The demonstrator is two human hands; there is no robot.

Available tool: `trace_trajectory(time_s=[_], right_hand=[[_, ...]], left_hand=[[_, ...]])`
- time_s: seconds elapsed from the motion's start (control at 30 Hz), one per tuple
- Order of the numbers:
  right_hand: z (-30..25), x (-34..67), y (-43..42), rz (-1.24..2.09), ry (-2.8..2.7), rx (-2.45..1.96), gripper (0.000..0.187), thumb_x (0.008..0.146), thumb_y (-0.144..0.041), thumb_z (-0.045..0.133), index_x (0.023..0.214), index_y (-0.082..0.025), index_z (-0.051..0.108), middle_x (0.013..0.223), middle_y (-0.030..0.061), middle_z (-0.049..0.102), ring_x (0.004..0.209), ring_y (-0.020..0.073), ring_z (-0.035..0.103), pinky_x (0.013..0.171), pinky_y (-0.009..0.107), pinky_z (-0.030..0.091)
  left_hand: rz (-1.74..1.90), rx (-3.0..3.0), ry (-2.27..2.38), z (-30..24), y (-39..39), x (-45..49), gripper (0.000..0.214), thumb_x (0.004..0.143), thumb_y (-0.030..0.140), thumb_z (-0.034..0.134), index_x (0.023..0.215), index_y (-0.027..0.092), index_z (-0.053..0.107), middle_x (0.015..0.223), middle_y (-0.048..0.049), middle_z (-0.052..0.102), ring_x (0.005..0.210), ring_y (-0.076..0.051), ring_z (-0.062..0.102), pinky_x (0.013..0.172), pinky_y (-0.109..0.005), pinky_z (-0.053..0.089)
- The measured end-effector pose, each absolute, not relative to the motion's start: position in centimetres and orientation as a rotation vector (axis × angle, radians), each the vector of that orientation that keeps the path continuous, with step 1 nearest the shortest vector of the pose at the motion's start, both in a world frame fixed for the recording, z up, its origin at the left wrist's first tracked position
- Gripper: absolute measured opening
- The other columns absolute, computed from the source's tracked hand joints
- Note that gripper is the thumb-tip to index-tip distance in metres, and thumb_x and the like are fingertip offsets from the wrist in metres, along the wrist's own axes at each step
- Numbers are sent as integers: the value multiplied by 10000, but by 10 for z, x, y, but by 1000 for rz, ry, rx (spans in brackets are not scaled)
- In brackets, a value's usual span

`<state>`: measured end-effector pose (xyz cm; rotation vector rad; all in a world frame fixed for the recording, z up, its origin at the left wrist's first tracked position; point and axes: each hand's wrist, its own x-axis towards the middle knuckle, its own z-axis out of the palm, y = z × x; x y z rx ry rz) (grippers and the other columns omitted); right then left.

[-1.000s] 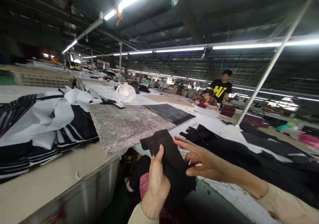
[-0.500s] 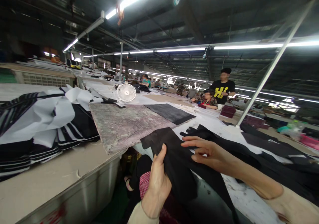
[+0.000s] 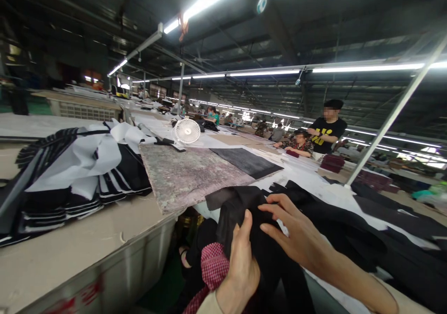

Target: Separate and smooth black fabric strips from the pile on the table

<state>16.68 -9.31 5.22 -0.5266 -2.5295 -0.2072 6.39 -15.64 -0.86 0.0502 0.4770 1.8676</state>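
Black fabric piece point(image 3: 244, 202) held up beside the table point(image 3: 70, 258).
It is clamped in the closed grip of the left hand point(image 3: 240, 267); the right hand point(image 3: 296, 239) is laid on it, grip open, fingers spread.

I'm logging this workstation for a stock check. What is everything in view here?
black cloth piece: one, black, held between both hands
felt pad: one, mottled grey, on the table ahead
dark sheet: one, dark grey, at the pad's far right
fan: one, white, behind the pad
striped cloth stack: one, black and white, left on the table
loose cloth pieces: several, black, right of the hands
checked cloth: one, red, below the hands
table: one, beige top, left
co-workers: several, far back; nearest two, one standing in black, one seated
left hand: one, fingers grip the black cloth piece
right hand: one, open, fingers on it
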Motion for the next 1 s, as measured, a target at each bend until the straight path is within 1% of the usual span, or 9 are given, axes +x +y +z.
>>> trace_trajectory(time_s=[0.07,0.2,0.33,0.43,0.53,0.67,0.87,0.93,1.0], right_hand=[[49,162,-98,-288,-2485,-545,305,869,-293,535,1136,-153,584,1202,168,505,860,201,641,718,348,578],[45,157,-103,-438,-2445,-552,347,877,-313,520,1190,-166,551,1300,184,443,940,240,627,738,392,579],[39,154,-102,-317,-2505,-593,435,850,-314,536,1253,-155,502,1314,192,430,967,257,629,709,386,589],[34,152,-101,-195,-2546,-660,505,833,-302,528,1312,-158,456,1336,192,411,958,254,637,712,397,591],[33,150,-100,-126,-2564,-715,541,828,-327,524,1337,-168,440,1350,188,406,985,264,629,737,416,587],[39,150,-100,-63,-2631,-732,576,844,-351,501,1366,-124,415,1392,202,377,1143,294,551,844,427,558],[49,149,-99,-52,-2751,-681,687,828,-347,509,1424,-58,327,1459,216,324,1331,312,359,1040,472,413],[51,147,-99,-83,-2773,-662,693,819,-326,505,1424,-41,322,1463,220,325,1340,319,341,1059,497,381],[53,143,-99,-125,-2771,-648,663,816,-267,473,1414,-17,331,1457,226,337,1328,322,360,1050,504,388]], left_hand=[[1874,79,444,-7,-158,65,432,782,424,675,1152,214,600,1222,-54,648,1195,-223,557,1016,-326,445],[1886,66,427,-8,-159,65,446,785,424,671,1170,212,590,1266,-60,621,1229,-221,529,1044,-325,420],[1903,38,462,-14,-156,67,479,755,480,684,1143,210,605,1301,-77,594,1268,-239,491,1069,-354,395],[1904,-6,490,-14,-155,68,471,734,476,708,1111,207,622,1303,-74,594,1290,-239,466,1095,-351,361],[1899,38,375,-9,-158,67,394,783,447,663,1083,191,656,1228,-77,645,1260,-249,499,1102,-371,350],[1845,128,133,-4,-161,63,414,873,479,510,1114,183,670,1185,-70,672,1253,-244,507,1113,-371,335],[1812,220,-29,-9,-155,54,482,912,508,404,1208,199,627,1265,-64,629,1269,-247,490,1134,-405,291],[1834,223,-27,-10,-152,51,470,921,491,395,1229,210,612,1278,-57,621,1274,-236,485,1138,-392,286],[1846,228,-11,-9,-148,50,462,932,478,378,1245,222,601,1274,-53,624,1273,-225,487,1136,-380,290]])
